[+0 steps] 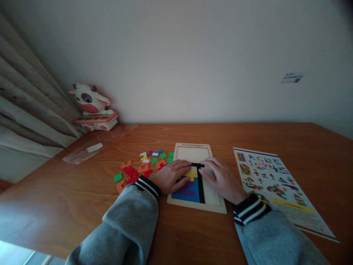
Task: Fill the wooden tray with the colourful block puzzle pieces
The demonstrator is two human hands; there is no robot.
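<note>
Two-handed work centred on a shallow wooden tray (196, 207), which lay on the table (171, 235) in front of the person, partly filled with coloured pieces. Inside it, black pieces (201, 187) formed an upright strip and a bar across its top, with a yellow piece (194, 175), a purple piece (189, 188) and a blue piece (193, 198) on the strip's left; pale bare base showed above and to the right. The left hand (171, 177) lay loosely spread over the tray's left side, its fingertips at the bar's left end. The right hand (223, 181) reached in from the other side, thumb and index finger apart, their tips by the black pieces. Whether either hand pressed or merely rested could not be told. The step in hand looked like settling or lining up the black pieces; a next move at that spot would have called for light fingertips that left the neighbouring colours undisturbed. Left of the tray were scattered loose pieces (131, 171), and to the right lay a printed sheet (275, 169) of colourful figures. Farther out were clear plastic wrapping (79, 154), a cow toy (88, 99) with a keyboard, and a curtain (27, 99).
</note>
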